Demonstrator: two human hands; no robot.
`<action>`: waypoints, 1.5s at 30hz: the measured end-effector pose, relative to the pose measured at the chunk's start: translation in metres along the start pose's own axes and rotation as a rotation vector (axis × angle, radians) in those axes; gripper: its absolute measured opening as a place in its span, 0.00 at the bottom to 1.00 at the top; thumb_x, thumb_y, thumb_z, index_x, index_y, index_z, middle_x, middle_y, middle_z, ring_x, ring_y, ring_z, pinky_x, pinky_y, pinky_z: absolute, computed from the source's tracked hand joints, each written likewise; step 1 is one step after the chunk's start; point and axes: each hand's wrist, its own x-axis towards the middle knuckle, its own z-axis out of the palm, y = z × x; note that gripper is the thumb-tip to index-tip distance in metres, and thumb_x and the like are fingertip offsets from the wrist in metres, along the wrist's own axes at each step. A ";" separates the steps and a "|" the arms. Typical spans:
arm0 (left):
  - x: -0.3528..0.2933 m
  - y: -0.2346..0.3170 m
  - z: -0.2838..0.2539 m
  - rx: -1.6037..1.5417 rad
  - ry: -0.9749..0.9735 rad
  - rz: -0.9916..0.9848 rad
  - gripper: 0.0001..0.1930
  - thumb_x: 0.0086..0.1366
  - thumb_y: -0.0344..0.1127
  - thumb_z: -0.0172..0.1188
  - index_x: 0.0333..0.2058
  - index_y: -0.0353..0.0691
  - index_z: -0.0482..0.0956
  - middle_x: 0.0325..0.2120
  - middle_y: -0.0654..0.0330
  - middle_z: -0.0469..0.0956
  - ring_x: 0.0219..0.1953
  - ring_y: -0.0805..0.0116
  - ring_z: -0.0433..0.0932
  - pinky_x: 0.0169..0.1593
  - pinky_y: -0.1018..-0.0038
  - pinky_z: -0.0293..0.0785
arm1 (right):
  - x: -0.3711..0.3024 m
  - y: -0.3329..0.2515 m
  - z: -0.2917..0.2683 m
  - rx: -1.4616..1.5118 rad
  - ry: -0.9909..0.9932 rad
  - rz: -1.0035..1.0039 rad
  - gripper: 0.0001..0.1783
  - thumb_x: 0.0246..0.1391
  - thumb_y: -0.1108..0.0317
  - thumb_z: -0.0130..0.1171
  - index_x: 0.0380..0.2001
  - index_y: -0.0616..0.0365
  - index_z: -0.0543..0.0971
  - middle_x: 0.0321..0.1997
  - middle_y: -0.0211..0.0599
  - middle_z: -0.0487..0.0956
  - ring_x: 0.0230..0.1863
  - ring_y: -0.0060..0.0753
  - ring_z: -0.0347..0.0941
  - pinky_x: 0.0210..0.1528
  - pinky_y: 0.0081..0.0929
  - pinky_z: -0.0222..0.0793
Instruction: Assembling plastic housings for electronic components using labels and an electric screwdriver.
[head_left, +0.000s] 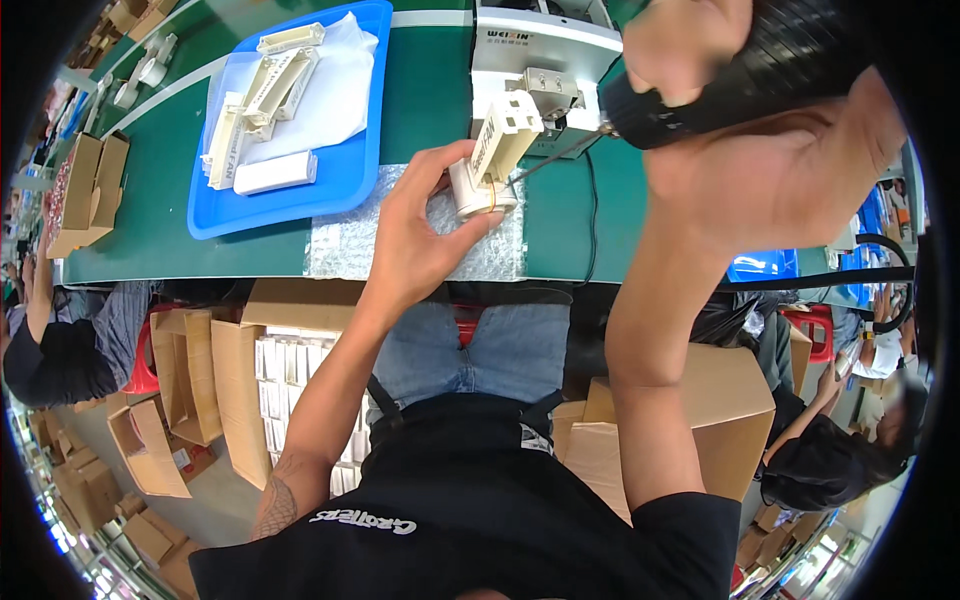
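Note:
My left hand (425,215) steadies a cream plastic housing (503,140), its thumb and fingers closed around the round white base (480,200) beneath it. The housing stands upright on a sheet of bubble wrap (345,240) near the table's front edge. In my right hand (760,190) is a black electric screwdriver (735,90), fingers wrapped round its body. Its long thin bit (560,155) slants down left to the foot of the housing, close to a small orange wire. Whether the tip sits in a screw is too small to tell.
A blue tray (376,110) holds white paper and several cream housings (270,90) at left. Behind the work stands a silver metal machine (545,45); a black cable (592,220) runs nearby. Cardboard boxes flank my legs, one with white parts (285,370). People sit on both sides.

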 end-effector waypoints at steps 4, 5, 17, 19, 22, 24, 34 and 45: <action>-0.002 -0.002 -0.006 0.015 -0.045 -0.044 0.35 0.58 0.24 0.75 0.65 0.35 0.74 0.57 0.57 0.76 0.61 0.64 0.78 0.71 0.65 0.69 | -0.006 0.013 0.015 0.020 0.004 0.005 0.35 0.77 0.40 0.45 0.57 0.69 0.72 0.20 0.32 0.75 0.13 0.22 0.72 0.12 0.21 0.71; -0.002 -0.001 -0.005 -0.004 -0.051 -0.051 0.35 0.58 0.24 0.75 0.64 0.35 0.74 0.57 0.57 0.76 0.61 0.64 0.78 0.71 0.65 0.69 | -0.008 0.013 0.017 0.019 0.004 0.003 0.35 0.77 0.40 0.45 0.57 0.69 0.72 0.20 0.32 0.75 0.13 0.22 0.72 0.12 0.21 0.71; -0.002 -0.003 -0.005 -0.045 -0.056 -0.051 0.35 0.58 0.23 0.75 0.64 0.34 0.74 0.58 0.57 0.76 0.62 0.64 0.77 0.72 0.64 0.68 | -0.011 0.017 0.031 0.035 -0.006 -0.015 0.35 0.77 0.40 0.46 0.56 0.68 0.72 0.20 0.31 0.75 0.13 0.22 0.72 0.12 0.21 0.71; -0.001 -0.004 -0.003 -0.067 -0.054 -0.050 0.34 0.59 0.23 0.75 0.64 0.33 0.74 0.58 0.57 0.76 0.62 0.64 0.77 0.72 0.64 0.68 | -0.010 0.015 0.031 0.038 -0.007 -0.020 0.35 0.77 0.40 0.46 0.56 0.68 0.72 0.20 0.31 0.75 0.13 0.22 0.72 0.12 0.21 0.71; -0.001 -0.005 -0.003 -0.051 -0.002 0.018 0.33 0.55 0.25 0.77 0.61 0.37 0.79 0.57 0.53 0.80 0.58 0.58 0.81 0.64 0.64 0.76 | -0.010 0.014 0.033 0.047 -0.010 -0.029 0.35 0.76 0.40 0.46 0.56 0.68 0.72 0.20 0.31 0.75 0.13 0.22 0.72 0.12 0.21 0.71; -0.001 -0.003 -0.003 -0.075 0.000 0.006 0.33 0.55 0.24 0.77 0.61 0.37 0.78 0.57 0.53 0.80 0.58 0.58 0.81 0.64 0.65 0.76 | -0.007 0.015 0.034 0.051 -0.011 -0.038 0.35 0.76 0.40 0.46 0.56 0.68 0.72 0.20 0.31 0.75 0.13 0.22 0.72 0.12 0.21 0.71; -0.001 -0.004 0.001 0.012 -0.001 0.016 0.34 0.55 0.26 0.77 0.61 0.38 0.77 0.56 0.54 0.80 0.56 0.58 0.81 0.63 0.65 0.76 | 0.015 0.004 -0.007 -0.496 0.062 -0.304 0.33 0.75 0.40 0.51 0.54 0.64 0.74 0.20 0.32 0.75 0.13 0.21 0.72 0.13 0.19 0.70; -0.002 -0.004 -0.001 -0.014 0.000 -0.004 0.33 0.57 0.26 0.76 0.62 0.38 0.77 0.54 0.54 0.79 0.55 0.59 0.81 0.63 0.65 0.76 | 0.030 0.049 -0.002 0.255 -0.109 -0.103 0.20 0.77 0.50 0.53 0.46 0.58 0.78 0.21 0.31 0.77 0.13 0.19 0.70 0.15 0.17 0.66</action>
